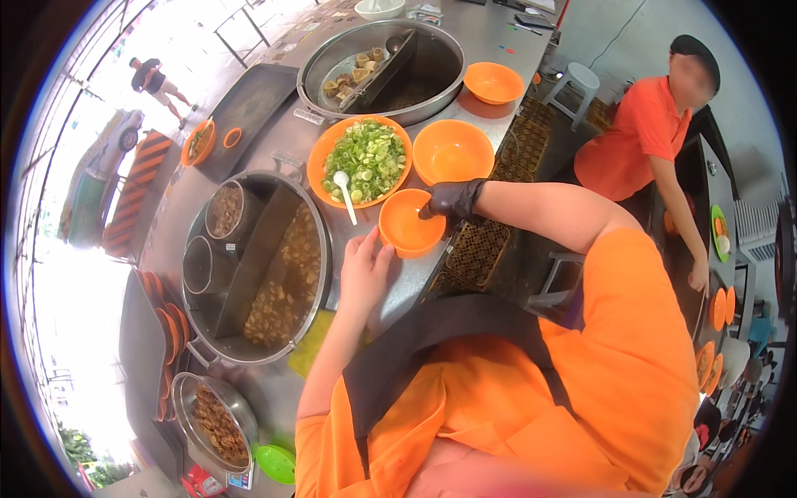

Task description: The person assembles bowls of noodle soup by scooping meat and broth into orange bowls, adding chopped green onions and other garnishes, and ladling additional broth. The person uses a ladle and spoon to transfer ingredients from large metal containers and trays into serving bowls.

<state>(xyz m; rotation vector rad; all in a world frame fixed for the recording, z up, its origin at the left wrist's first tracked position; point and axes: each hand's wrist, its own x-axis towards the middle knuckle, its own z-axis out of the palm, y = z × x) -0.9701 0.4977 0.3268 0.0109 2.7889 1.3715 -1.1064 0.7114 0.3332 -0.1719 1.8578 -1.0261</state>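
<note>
A small orange bowl [405, 217], with nothing seen inside, is between my hands at the table's right edge. My right hand [452, 202], in a black glove, grips its right rim with the thumb over the inside. Bare, my left hand [368, 264] holds the lower left side, some fingertips hidden by the bowl. Just beyond sits a wide orange bowl of chopped green onions [365, 158] with a white spoon [345, 196] lying in it. Larger orange bowls [453, 153] stand to its right and farther back [494, 83].
Left of my arm, a divided steel pot [325, 282] holds brown stew and metal canisters. Another divided pot [452, 95] with a ladle is at the back. Lower left is a steel bowl of brown food [249, 407]. A co-worker [635, 137] leans over a right-hand counter, past a stool [574, 90].
</note>
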